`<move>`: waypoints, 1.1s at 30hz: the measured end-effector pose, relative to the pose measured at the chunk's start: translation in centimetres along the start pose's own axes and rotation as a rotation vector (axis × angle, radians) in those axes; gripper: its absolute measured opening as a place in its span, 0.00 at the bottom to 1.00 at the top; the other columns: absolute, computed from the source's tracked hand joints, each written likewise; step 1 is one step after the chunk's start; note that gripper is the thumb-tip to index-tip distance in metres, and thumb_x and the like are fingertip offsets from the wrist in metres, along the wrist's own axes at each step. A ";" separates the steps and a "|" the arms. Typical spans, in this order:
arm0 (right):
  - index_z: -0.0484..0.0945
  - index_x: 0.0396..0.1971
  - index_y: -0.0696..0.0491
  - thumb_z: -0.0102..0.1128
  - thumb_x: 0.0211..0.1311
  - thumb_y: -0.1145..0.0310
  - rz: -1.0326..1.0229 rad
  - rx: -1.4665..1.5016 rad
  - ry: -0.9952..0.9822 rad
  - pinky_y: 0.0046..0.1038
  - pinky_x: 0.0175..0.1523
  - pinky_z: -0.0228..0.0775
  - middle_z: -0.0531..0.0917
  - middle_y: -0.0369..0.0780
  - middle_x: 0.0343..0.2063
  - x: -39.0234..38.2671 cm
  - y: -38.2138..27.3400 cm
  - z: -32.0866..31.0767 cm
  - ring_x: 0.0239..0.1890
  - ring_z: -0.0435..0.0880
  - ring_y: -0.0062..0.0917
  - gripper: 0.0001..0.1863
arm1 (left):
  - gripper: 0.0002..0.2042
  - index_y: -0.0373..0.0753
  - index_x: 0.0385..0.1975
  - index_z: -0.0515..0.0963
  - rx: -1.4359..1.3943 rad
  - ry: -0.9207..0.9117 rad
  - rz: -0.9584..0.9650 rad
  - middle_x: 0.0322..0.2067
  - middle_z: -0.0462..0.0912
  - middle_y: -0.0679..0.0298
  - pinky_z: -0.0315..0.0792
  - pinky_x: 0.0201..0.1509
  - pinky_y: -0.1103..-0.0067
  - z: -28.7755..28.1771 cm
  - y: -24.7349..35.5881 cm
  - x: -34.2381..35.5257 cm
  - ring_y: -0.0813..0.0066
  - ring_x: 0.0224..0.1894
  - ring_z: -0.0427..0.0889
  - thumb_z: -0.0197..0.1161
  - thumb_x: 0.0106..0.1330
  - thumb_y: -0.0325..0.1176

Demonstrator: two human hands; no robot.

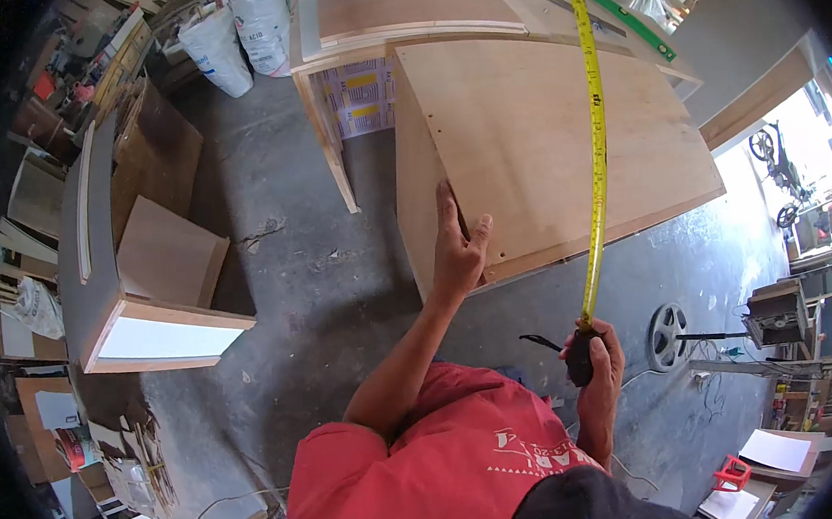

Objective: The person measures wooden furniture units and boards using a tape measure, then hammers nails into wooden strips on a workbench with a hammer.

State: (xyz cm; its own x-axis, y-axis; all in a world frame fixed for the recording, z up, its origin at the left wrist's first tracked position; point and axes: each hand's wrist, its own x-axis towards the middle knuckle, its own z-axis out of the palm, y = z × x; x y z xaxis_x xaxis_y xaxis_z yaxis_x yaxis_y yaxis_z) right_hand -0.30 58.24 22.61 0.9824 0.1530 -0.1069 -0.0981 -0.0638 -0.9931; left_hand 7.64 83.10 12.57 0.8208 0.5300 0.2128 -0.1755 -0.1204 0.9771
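Note:
My left hand (461,251) grips the lower left edge of a plywood box (524,146), its index finger lying along the side and thumb raised at the corner. In my right hand (598,382) is a dark tape measure (582,359) with a black strap. Its long yellow blade (596,179) runs up from the case across the box's top panel and out of view at the upper edge. A few small dark holes dot the panel near its left and lower edges.
A plywood table structure (407,0) stands behind the box with a green level (626,18) on it. An angled cabinet (87,244) stands left, white sacks (260,34) at upper left. A large wheel (668,338), machinery, stacked boards and cables sit around the concrete floor (297,345).

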 end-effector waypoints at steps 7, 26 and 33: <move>0.77 0.50 0.55 0.51 0.72 0.56 -0.004 0.005 0.000 0.17 0.25 0.67 0.82 0.37 0.33 -1.0 0.2 -0.3 0.29 0.82 0.17 0.19 | 0.37 0.26 0.74 0.44 -0.051 0.002 0.003 0.76 0.43 0.41 0.39 0.80 0.69 0.3 0.4 0.1 0.52 0.79 0.42 0.57 0.72 0.33; 0.78 0.50 0.56 0.53 0.75 0.61 0.039 0.012 0.090 0.19 0.33 0.67 0.82 0.34 0.31 -8.0 2.2 -2.6 0.30 0.78 0.14 0.15 | 0.45 0.20 0.72 0.46 0.294 0.193 0.055 0.73 0.49 0.34 0.42 0.81 0.69 -1.2 -0.1 8.0 0.46 0.77 0.48 0.62 0.58 0.35; 0.79 0.49 0.56 0.55 0.75 0.61 0.081 -0.063 0.192 0.16 0.31 0.63 0.82 0.32 0.30 -11.9 3.4 -1.7 0.27 0.75 0.11 0.15 | 0.46 0.19 0.71 0.46 0.167 0.206 -0.016 0.71 0.53 0.31 0.47 0.80 0.66 0.1 -4.2 11.5 0.42 0.76 0.52 0.62 0.58 0.38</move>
State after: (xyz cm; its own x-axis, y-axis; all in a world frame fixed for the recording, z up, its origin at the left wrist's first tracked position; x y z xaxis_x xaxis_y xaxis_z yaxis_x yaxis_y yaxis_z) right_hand -12.08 54.52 20.59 0.9845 -0.0455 -0.1696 -0.1741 -0.1311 -0.9760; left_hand 17.87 89.56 10.88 0.6917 0.6907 0.2107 -0.0573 -0.2384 0.9695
